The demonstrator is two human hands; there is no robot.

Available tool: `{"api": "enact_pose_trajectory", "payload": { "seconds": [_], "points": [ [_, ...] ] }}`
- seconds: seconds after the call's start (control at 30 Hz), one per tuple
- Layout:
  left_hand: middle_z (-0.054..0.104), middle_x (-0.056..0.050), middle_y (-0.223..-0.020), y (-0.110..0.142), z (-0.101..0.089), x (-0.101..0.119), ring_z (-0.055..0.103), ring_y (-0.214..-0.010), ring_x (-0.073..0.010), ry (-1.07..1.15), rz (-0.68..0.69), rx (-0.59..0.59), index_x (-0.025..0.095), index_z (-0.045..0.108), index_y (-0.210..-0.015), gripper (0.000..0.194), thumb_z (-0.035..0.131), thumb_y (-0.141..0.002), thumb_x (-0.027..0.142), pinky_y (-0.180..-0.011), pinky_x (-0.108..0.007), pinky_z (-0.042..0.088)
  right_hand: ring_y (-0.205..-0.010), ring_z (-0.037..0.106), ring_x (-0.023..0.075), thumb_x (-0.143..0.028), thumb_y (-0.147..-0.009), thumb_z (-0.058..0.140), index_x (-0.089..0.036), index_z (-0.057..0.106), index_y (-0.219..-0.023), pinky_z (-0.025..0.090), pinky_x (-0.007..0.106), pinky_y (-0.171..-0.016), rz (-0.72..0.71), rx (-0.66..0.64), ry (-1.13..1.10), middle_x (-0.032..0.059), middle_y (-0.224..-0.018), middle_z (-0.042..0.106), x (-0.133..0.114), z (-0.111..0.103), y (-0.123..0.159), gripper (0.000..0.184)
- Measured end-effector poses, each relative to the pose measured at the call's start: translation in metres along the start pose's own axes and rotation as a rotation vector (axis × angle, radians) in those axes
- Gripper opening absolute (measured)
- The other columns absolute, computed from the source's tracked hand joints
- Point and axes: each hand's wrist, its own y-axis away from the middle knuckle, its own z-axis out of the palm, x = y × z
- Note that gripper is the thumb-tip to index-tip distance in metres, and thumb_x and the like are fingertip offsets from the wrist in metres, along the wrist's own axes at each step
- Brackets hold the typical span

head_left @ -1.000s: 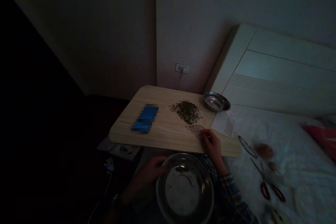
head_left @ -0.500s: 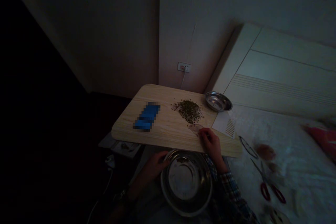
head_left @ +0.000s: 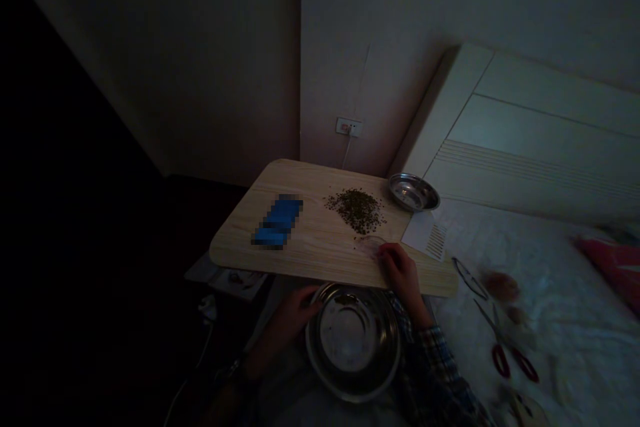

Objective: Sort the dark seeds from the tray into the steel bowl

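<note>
My left hand (head_left: 299,310) grips the left rim of a large metal basin (head_left: 350,387), with its thumb over the edge. The basin sits below the table's near edge, over my lap, with a few dark bits inside. My right hand (head_left: 400,270) is closed near the table's front edge, its fingertips pinching a thin, clear plastic piece (head_left: 369,246) whose exact kind is hard to make out. Just beyond it, a loose pile of small greenish-brown grains (head_left: 358,209) is spread on the wooden table (head_left: 300,263).
A smaller metal bowl (head_left: 413,193) stands at the table's back right, by a white slotted card (head_left: 423,235). On the left lies a blurred blue object (head_left: 279,221). Red-handled scissors (head_left: 505,347) rest on the bed (head_left: 575,293). A plugged outlet (head_left: 349,127) is on the wall.
The whole view has shifted slightly. My right hand stays by the clear plastic piece with only a small shift of its fingers, and my left hand remains on the basin.
</note>
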Motion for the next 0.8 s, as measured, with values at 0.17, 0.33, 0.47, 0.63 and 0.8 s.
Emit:
{"api": "enact_pose_trajectory", "payload": {
  "seconds": [0.17,0.33,0.47,0.63,0.8],
  "points": [
    [0.068,-0.008,-0.107,-0.0012,0.0012,-0.0014,0.060,-0.101,-0.0238,-0.003,-0.003,0.010,0.015,0.065,-0.102,0.036,0.058,-0.070,0.031,-0.092,-0.034,0.043,-0.077,0.059,0.0181,-0.032,-0.083,0.046,-0.021,0.048,-0.101,0.046,0.031,-0.071,0.031,0.010,-0.060,0.0032,-0.083,0.062,0.0031,0.0030,0.0000,0.021],
    [0.067,-0.008,-0.108,-0.0006,0.0010,-0.0018,0.059,-0.102,-0.0234,0.003,0.005,-0.002,0.015,0.064,-0.103,0.035,0.056,-0.072,0.029,-0.092,-0.033,0.043,-0.079,0.059,0.0178,-0.031,-0.084,0.045,-0.021,0.045,-0.106,0.046,0.031,-0.072,0.035,-0.016,-0.086,0.0032,-0.084,0.062,0.0011,0.0028,0.0014,0.024],
    [0.067,-0.008,-0.107,-0.0003,0.0013,-0.0011,0.059,-0.101,-0.0236,-0.011,-0.020,0.039,0.014,0.064,-0.102,0.036,0.057,-0.071,0.030,-0.092,-0.034,0.043,-0.076,0.058,0.0172,-0.029,-0.084,0.045,-0.021,0.047,-0.102,0.046,0.030,-0.070,0.028,0.002,-0.077,0.0027,-0.082,0.061,0.0000,0.0007,0.0038,0.020],
    [0.068,-0.007,-0.107,-0.0007,0.0014,0.0002,0.059,-0.101,-0.0237,-0.009,-0.008,0.026,0.017,0.065,-0.102,0.035,0.057,-0.071,0.031,-0.093,-0.035,0.042,-0.073,0.057,0.0165,-0.028,-0.082,0.046,-0.021,0.049,-0.094,0.045,0.028,-0.067,0.006,-0.007,-0.063,0.0014,-0.079,0.060,-0.0005,0.0007,0.0044,0.015],
    [0.069,-0.007,-0.104,-0.0006,0.0025,-0.0010,0.061,-0.099,-0.0235,-0.023,0.006,0.057,0.015,0.066,-0.100,0.034,0.057,-0.071,0.031,-0.091,-0.033,0.044,-0.073,0.058,0.0174,-0.026,-0.081,0.046,-0.020,0.050,-0.096,0.044,0.029,-0.067,0.019,0.102,0.016,0.0023,-0.079,0.062,0.0042,0.0002,0.0029,0.016]
  ]
}}
